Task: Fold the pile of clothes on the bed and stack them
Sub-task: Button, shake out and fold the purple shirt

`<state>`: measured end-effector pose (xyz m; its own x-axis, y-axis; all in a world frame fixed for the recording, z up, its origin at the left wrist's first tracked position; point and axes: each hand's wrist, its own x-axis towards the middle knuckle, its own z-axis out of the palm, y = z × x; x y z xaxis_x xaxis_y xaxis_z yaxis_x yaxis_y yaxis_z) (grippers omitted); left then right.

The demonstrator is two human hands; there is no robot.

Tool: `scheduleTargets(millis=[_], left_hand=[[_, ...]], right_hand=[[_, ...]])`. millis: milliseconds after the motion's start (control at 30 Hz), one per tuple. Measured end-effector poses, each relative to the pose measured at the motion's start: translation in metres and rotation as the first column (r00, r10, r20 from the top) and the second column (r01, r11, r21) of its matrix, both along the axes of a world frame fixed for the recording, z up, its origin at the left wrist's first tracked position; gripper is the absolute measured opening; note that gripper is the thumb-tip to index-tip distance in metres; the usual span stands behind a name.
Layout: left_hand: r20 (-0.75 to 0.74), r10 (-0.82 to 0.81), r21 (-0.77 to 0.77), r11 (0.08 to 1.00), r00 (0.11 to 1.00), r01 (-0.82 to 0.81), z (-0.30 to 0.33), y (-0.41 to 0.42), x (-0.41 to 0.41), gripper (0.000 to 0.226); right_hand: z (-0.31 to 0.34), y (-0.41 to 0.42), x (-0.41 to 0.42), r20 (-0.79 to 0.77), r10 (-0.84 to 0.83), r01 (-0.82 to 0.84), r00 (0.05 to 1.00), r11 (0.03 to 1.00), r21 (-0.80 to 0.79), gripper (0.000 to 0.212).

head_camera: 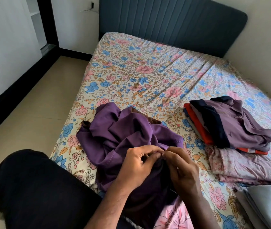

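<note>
Here 2 hands [162, 164] pinch 1 purple garment [128, 131] — 1 stack [228, 124].

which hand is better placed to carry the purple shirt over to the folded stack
Right. The right hand pinches the purple shirt on the side nearer the folded stack; the left hand would probably have to cross over.

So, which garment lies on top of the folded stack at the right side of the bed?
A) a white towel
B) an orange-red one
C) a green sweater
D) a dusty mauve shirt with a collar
D: the mauve shirt lies uppermost on the stack, with a navy garment and an orange-red one showing only as edges beneath it.
</note>
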<state>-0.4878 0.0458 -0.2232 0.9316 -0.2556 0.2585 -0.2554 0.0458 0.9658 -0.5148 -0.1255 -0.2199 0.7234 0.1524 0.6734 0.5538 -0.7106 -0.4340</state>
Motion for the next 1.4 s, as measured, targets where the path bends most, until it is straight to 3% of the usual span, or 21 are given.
scheduleTargets(millis=[200,300,400,600,800,967,1100,1267,1333,1400], left_hand=[[-0.101,-0.077,-0.019,0.997,0.992,0.076,0.001,0.005,0.002,0.016],[-0.092,-0.096,-0.004,0.995,0.991,0.096,0.002,0.004,0.001,0.017],[-0.071,0.012,-0.034,0.999,0.997,-0.014,0.002,0.003,0.004,0.018],[-0.037,0.273,-0.069,0.959,0.961,-0.275,-0.005,0.013,0.018,0.027],[-0.137,0.384,-0.156,0.902,0.913,-0.403,-0.014,0.030,0.033,0.028],[-0.142,0.420,-0.095,0.895,0.896,-0.435,-0.016,0.034,0.038,0.027],[0.085,0.507,0.101,0.852,0.858,-0.514,-0.025,0.039,0.042,0.014],[0.517,0.552,0.114,0.713,0.654,-0.692,0.001,0.036,0.014,0.006],[0.600,0.448,0.137,0.759,0.663,-0.636,0.010,0.030,-0.007,0.015],[0.597,0.336,0.232,0.797,0.729,-0.557,0.009,0.025,-0.024,0.018]], right_hand=[[0.007,0.001,-0.002,0.003,-0.075,0.075,0.997,0.997,0.019,0.014],[0.008,-0.001,-0.001,-0.084,-0.119,0.125,0.989,0.990,0.063,0.021],[0.015,-0.006,0.001,-0.200,-0.078,0.079,0.977,0.997,-0.002,0.009],[0.031,-0.018,0.003,-0.342,-0.138,0.090,0.930,0.984,-0.152,0.023],[0.044,-0.033,-0.004,-0.433,-0.168,0.061,0.886,0.967,-0.249,0.021],[0.052,-0.060,-0.010,-0.484,-0.222,0.117,0.847,0.964,-0.237,0.021],[0.045,-0.067,-0.012,-0.630,-0.159,0.090,0.760,0.986,-0.141,0.018],[0.038,-0.069,-0.016,-0.697,-0.092,0.129,0.711,0.992,0.000,0.013],[0.041,-0.066,-0.018,-0.735,-0.043,0.141,0.677,0.987,0.073,0.017],[0.047,-0.064,-0.020,-0.759,-0.003,0.140,0.651,0.983,0.116,0.024]])
